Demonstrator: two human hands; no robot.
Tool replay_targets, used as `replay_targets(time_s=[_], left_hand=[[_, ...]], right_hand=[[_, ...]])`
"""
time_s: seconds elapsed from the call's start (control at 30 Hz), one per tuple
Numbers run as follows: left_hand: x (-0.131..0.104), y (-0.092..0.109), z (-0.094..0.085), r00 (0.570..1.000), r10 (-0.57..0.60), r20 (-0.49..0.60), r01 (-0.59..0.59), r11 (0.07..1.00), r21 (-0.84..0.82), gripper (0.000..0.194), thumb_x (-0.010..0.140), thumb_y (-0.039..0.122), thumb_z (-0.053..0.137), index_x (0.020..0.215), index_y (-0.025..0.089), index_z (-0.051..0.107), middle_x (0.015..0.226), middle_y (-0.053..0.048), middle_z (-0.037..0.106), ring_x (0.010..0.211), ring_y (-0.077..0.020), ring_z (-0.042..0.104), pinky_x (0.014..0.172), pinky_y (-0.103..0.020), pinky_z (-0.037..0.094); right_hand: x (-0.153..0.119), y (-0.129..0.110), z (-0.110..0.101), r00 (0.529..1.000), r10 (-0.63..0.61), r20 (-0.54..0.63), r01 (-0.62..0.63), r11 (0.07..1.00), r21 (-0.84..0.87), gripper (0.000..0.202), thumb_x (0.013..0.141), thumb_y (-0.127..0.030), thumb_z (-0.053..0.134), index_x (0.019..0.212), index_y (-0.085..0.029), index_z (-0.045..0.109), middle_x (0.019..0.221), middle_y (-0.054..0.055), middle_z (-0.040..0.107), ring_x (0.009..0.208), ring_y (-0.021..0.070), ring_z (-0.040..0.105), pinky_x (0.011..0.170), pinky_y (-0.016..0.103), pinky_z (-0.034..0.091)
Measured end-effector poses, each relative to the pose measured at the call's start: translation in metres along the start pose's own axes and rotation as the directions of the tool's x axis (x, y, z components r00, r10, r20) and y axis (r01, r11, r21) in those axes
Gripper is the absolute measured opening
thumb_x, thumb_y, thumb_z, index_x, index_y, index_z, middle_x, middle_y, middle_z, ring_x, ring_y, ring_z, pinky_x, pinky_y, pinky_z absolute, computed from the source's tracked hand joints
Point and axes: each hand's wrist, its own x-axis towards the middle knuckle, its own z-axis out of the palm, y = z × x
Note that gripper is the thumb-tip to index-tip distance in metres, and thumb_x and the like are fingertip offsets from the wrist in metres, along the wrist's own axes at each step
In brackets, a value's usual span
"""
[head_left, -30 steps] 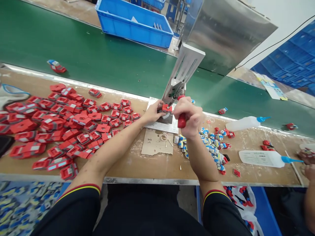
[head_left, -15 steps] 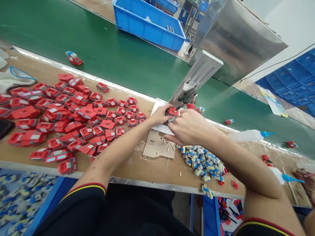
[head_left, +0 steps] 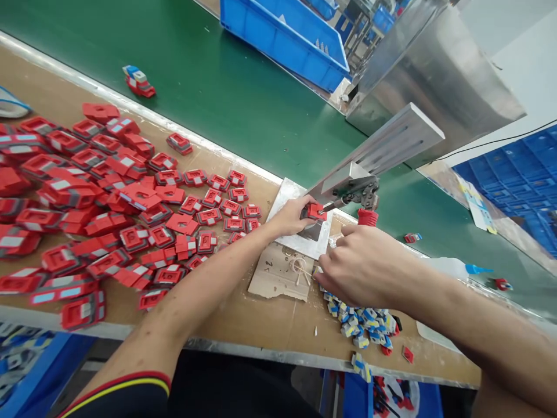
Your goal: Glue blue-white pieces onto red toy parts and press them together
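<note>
A metal toggle clamp (head_left: 359,188) on a slotted upright stands on a white metal plate (head_left: 278,229). Under its plunger tip is a red part (head_left: 315,211), and my left hand (head_left: 292,216) holds it from the left with thumb and fingers. My right hand (head_left: 359,264) is closed, just below the clamp's red handle (head_left: 368,218); its fingertips are turned away, so what they hold, if anything, is hidden. Beneath it, small blue, white and yellow parts (head_left: 365,325) lie in a pile.
Many red parts (head_left: 139,197) cover the left of the table. Beyond runs a green belt (head_left: 243,110) with a few assembled pieces, a blue crate (head_left: 287,43) behind it. A cardboard piece (head_left: 278,273) and a white bottle (head_left: 448,267) lie nearby.
My right hand has moved down and right, away from the red part. The clamp's red handle now shows further right. My left hand stays at the red part, and the view has shifted.
</note>
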Motion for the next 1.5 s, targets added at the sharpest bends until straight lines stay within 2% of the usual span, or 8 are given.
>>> replay_targets(time_s=[0.23,0.33,0.53,0.87,1.13,1.3,1.4,1.5], left_hand=[[-0.003,0.004,-0.001,1.000,0.008,-0.013,-0.007,1.000,0.018,0.036,0.081,0.016,0.075,0.115,0.017,0.066,0.101,-0.003,0.076,0.093,-0.0199,0.070,0.090,-0.031,0.054],[-0.005,0.005,-0.002,1.000,-0.004,-0.012,0.004,1.000,0.029,0.036,0.081,0.017,0.074,0.116,0.017,0.066,0.101,-0.002,0.076,0.092,-0.0196,0.069,0.089,-0.031,0.054],[-0.005,0.006,-0.001,1.000,-0.006,-0.020,0.006,1.000,0.022,0.036,0.081,0.016,0.075,0.116,0.016,0.068,0.099,-0.002,0.076,0.091,-0.0195,0.070,0.087,-0.030,0.054],[-0.004,0.004,0.001,0.999,0.028,-0.047,-0.027,0.999,0.035,0.035,0.081,0.013,0.077,0.114,0.017,0.068,0.098,-0.002,0.076,0.090,-0.0187,0.070,0.085,-0.030,0.054],[-0.003,0.003,0.002,0.998,0.028,-0.051,-0.027,0.999,0.035,0.033,0.081,0.016,0.076,0.113,0.017,0.068,0.096,-0.002,0.076,0.089,-0.0190,0.070,0.084,-0.031,0.055],[-0.003,0.005,0.001,0.999,0.019,-0.047,-0.019,1.000,0.010,0.033,0.080,0.014,0.076,0.112,0.017,0.068,0.096,-0.002,0.077,0.089,-0.0182,0.071,0.084,-0.029,0.055],[-0.004,0.005,0.001,0.999,0.021,-0.050,-0.020,1.000,0.011,0.033,0.081,0.014,0.075,0.113,0.017,0.068,0.097,-0.002,0.076,0.090,-0.0184,0.071,0.085,-0.029,0.054],[-0.005,0.005,0.001,0.999,0.021,-0.043,-0.021,1.000,0.008,0.032,0.082,0.017,0.074,0.113,0.017,0.068,0.098,-0.002,0.077,0.091,-0.0188,0.071,0.086,-0.030,0.055]], right_hand=[[-0.004,0.003,-0.010,0.998,-0.008,0.061,0.007,1.000,0.008,0.034,0.094,-0.030,0.067,0.062,-0.020,0.070,0.047,0.006,0.065,0.042,0.0182,0.050,0.054,0.036,0.018],[-0.008,0.005,-0.014,0.998,-0.026,0.053,0.025,0.999,0.029,0.035,0.096,-0.033,0.066,0.063,-0.021,0.068,0.047,0.004,0.063,0.042,0.0173,0.049,0.055,0.037,0.016],[-0.001,0.002,-0.006,0.999,-0.012,0.053,0.012,1.000,0.011,0.037,0.096,-0.031,0.066,0.060,-0.021,0.066,0.048,0.005,0.065,0.043,0.0165,0.051,0.056,0.037,0.015],[-0.009,0.004,0.004,0.992,-0.048,-0.117,0.052,0.998,0.029,0.028,0.091,-0.019,0.063,0.063,-0.022,0.064,0.048,0.002,0.063,0.043,0.0160,0.046,0.058,0.038,0.020],[-0.011,0.006,0.005,0.983,-0.058,-0.172,0.064,0.997,0.030,0.029,0.092,-0.021,0.062,0.063,-0.023,0.062,0.048,0.000,0.060,0.044,0.0157,0.044,0.059,0.037,0.020],[-0.003,0.002,0.018,0.973,-0.030,-0.230,0.023,0.999,-0.034,0.033,0.091,-0.022,0.066,0.058,-0.023,0.060,0.044,0.000,0.060,0.041,0.0163,0.042,0.058,0.037,0.016],[0.002,-0.003,0.032,0.950,0.015,-0.312,-0.041,0.996,-0.077,0.037,0.091,-0.021,0.063,0.055,-0.023,0.057,0.042,0.000,0.059,0.041,0.0160,0.041,0.059,0.038,0.018],[0.011,-0.009,0.051,0.892,0.076,-0.447,-0.145,0.982,-0.123,0.042,0.092,-0.018,0.059,0.051,-0.023,0.054,0.040,0.001,0.055,0.042,0.0159,0.040,0.061,0.038,0.021]])
